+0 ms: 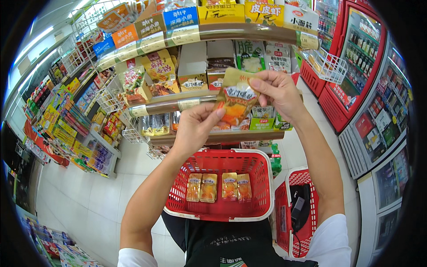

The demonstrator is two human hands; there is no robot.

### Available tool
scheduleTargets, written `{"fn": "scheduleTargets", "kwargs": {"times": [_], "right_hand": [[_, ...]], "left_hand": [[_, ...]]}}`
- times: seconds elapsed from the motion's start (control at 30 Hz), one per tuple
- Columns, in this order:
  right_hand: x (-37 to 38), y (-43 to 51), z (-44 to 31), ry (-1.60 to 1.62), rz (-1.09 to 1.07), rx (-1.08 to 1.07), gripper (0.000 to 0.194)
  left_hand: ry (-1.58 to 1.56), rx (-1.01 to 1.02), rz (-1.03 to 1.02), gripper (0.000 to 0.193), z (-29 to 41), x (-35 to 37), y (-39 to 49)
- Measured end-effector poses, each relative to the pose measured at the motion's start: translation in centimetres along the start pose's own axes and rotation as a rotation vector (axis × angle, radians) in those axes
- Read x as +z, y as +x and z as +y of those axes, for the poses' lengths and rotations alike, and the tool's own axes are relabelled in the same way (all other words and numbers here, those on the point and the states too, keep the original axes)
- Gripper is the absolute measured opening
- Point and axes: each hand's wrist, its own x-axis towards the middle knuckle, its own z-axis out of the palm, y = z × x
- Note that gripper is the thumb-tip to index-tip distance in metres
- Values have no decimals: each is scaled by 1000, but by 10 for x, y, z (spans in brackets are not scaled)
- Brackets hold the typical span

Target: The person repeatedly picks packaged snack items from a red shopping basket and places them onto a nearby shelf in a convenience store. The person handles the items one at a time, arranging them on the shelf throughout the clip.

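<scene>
Both hands hold one gold foil snack packet [237, 96] up in front of the shelves. My left hand [200, 125] pinches its lower left edge between thumb and fingers. My right hand [275, 91] grips its upper right corner. Below them, a red plastic shopping basket [230, 212] with a white rim sits close to my body. Several similar gold packets [208, 188] lie in its left half, and more packets [229, 187] lie side by side towards its right.
Ahead stands a snack shelf [186, 103] with an open white carton [192, 65] on its middle level. A second red basket [280, 213] holding a black bag stands at the right. Wire racks [110, 96] are at the left, and a red drinks cooler [353, 66] is at the right.
</scene>
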Motion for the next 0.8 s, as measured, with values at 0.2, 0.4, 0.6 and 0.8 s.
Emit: {"fn": "scheduleTargets", "kwargs": {"times": [0.2,0.4,0.6,0.8], "right_hand": [[-23,-31,83,-526,-104,89,24],[-5,-64,191,-1001,-360,434,15],[13,-100,285,-1263,-585,647,23],[17,-115,335,-1330,-642,682,28]], "left_hand": [[157,-339,-167,22,-88,3,-53],[229,-639,-321,25,-226,13,-122],[219,-1078,-400,38,-294,44,-160],[97,-1101,-447,78,-314,63,-174]]}}
